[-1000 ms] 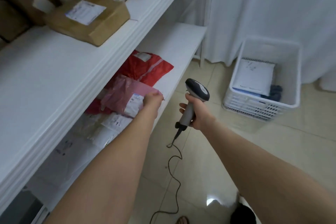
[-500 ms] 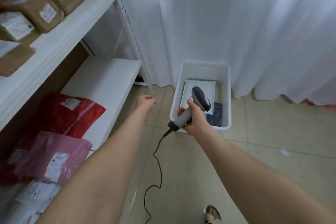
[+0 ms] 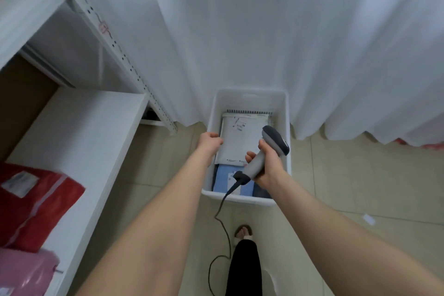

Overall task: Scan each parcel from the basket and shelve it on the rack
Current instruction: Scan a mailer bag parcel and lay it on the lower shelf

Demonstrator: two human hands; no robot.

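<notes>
at the far left, a pink plastic mailer bag (image 3: 21, 269) and a red plastic mailer bag (image 3: 36, 202) with a white label lie on the lower shelf of a white metal rack (image 3: 79, 142); the rest of that shelf is bare white board.

right of the rack, the left hand (image 3: 210, 143) reaches over the left rim of a white plastic basket (image 3: 249, 96) that stands on the beige tiled floor (image 3: 360, 187) against a white curtain (image 3: 264, 31). its fingers are curled at the left edge of a white padded envelope parcel (image 3: 240, 142), which lies flat on top inside the basket (whether the fingers have actually closed on it cannot be made out). a pale blue flat parcel (image 3: 224, 180) shows beneath the white one's near end.

further right, the right hand (image 3: 269, 166) is wrapped firmly round the handle of a grey and black handheld barcode scanner (image 3: 274, 144), held above the basket's right side with its head over the white parcel. a dark cable (image 3: 222, 221) trails from the handle down to the floor, beside a sandalled foot (image 3: 243, 232).
</notes>
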